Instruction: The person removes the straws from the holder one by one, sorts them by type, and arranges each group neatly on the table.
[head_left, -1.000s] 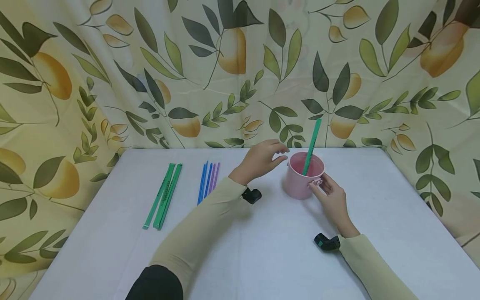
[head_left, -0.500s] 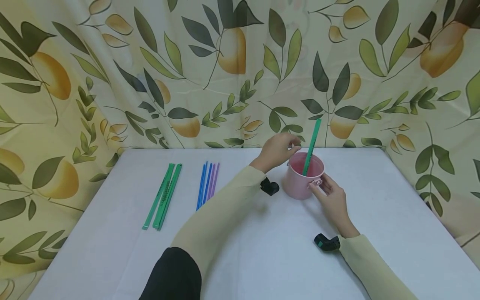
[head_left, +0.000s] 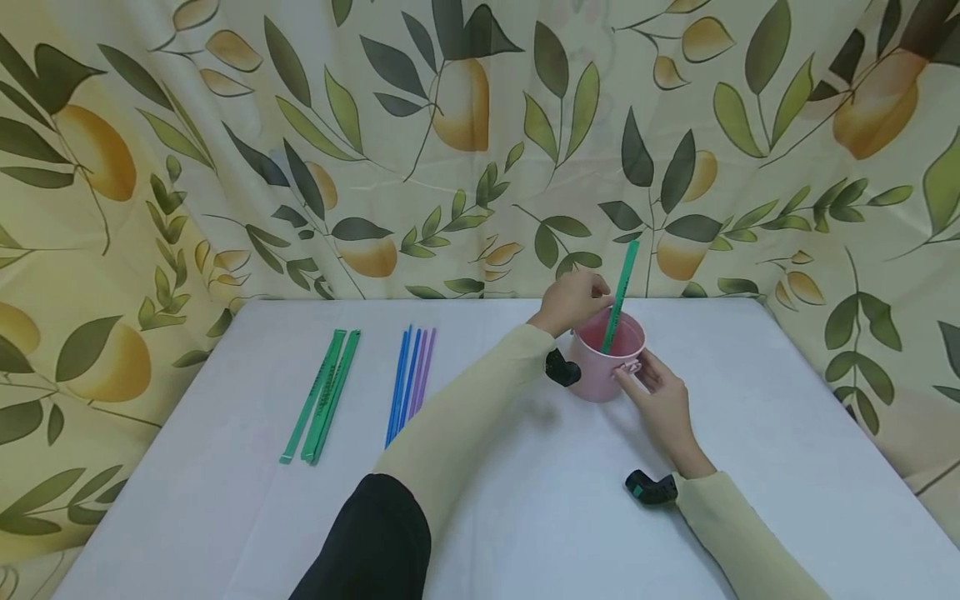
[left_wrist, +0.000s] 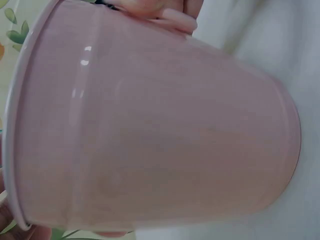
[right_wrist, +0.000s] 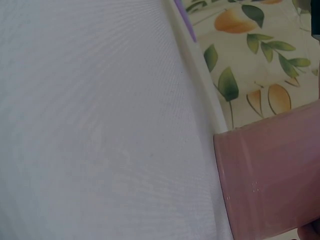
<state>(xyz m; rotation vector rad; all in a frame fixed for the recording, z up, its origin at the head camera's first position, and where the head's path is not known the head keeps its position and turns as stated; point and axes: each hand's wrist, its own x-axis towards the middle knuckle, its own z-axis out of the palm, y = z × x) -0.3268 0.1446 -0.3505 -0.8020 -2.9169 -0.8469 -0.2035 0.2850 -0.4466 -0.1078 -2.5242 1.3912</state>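
Note:
A small pink bucket (head_left: 598, 379) stands upright on the table. One long green stick with dark print (head_left: 620, 296) leans up out of it. At the bucket's left rear rim, my left hand (head_left: 572, 302) pinches the edge; in the left wrist view, fingertips (left_wrist: 42, 233) show on both sides of the rim. My right hand (head_left: 666, 404) grips the bucket's right side by the small fitting below the rim, thumb in front and fingers behind. The right wrist view shows the bucket's wall (right_wrist: 272, 175) and a bit of a finger.
On the left of the white table (head_left: 187, 500) lie several green sticks (head_left: 322, 400). Nearer the middle are blue sticks (head_left: 401, 383) and purple sticks (head_left: 423, 367), partly covered by the left sleeve (head_left: 472, 408). A fruit-patterned curtain (head_left: 420, 183) hangs behind the table.
My left hand has moved right, from beside the bucket to its rim, and its fingers have closed there. My right hand and the bucket have stayed put.

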